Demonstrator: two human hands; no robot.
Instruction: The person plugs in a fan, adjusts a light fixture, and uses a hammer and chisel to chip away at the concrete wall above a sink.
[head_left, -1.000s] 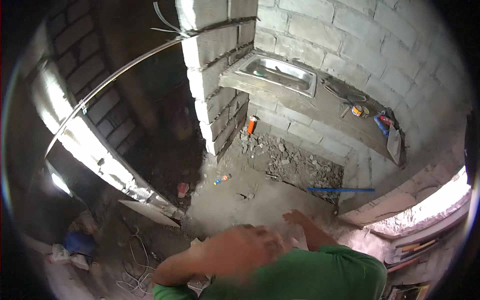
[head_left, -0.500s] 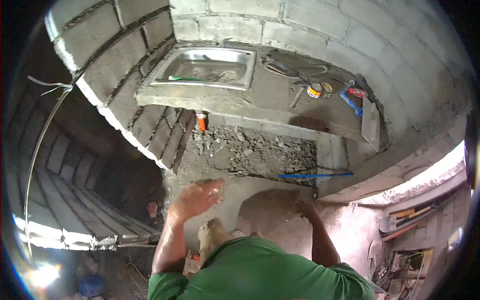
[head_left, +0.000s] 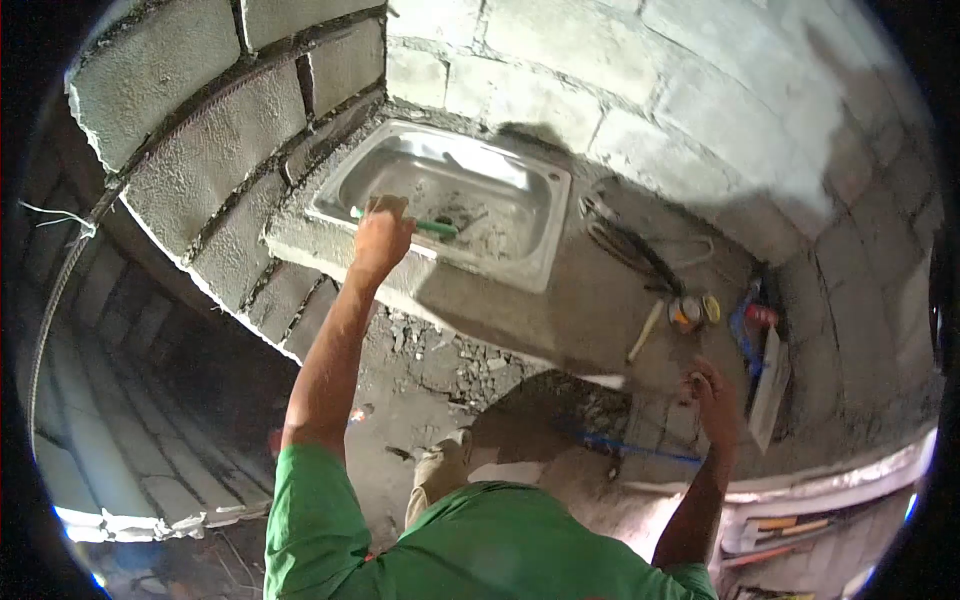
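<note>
My left hand [head_left: 384, 238] is closed over a green stick-like tool [head_left: 436, 229] at the front rim of the metal sink [head_left: 558, 225]. The tool shows on both sides of the fingers. Grit lies in the basin. My right hand [head_left: 712, 398] hangs by the counter's front edge at the right, fingers apart and holding nothing. Behind it on the counter are a wooden-handled tool [head_left: 646, 331], a small orange-and-white can [head_left: 686, 312] and a yellow-rimmed round container [head_left: 711, 308].
Concrete block walls [head_left: 545, 75] rise behind and at the left. A blue and red tool [head_left: 745, 330] and a pale tile [head_left: 766, 392] are at the counter's right end. Rubble [head_left: 480, 370] and a blue rod [head_left: 640, 449] lie below. A metal rod [head_left: 50, 300] stands at the far left.
My left hand has moved up and forward from over the floor to the sink and closed on the green tool. My right hand has risen towards the counter. The view has shifted closer to the sink.
</note>
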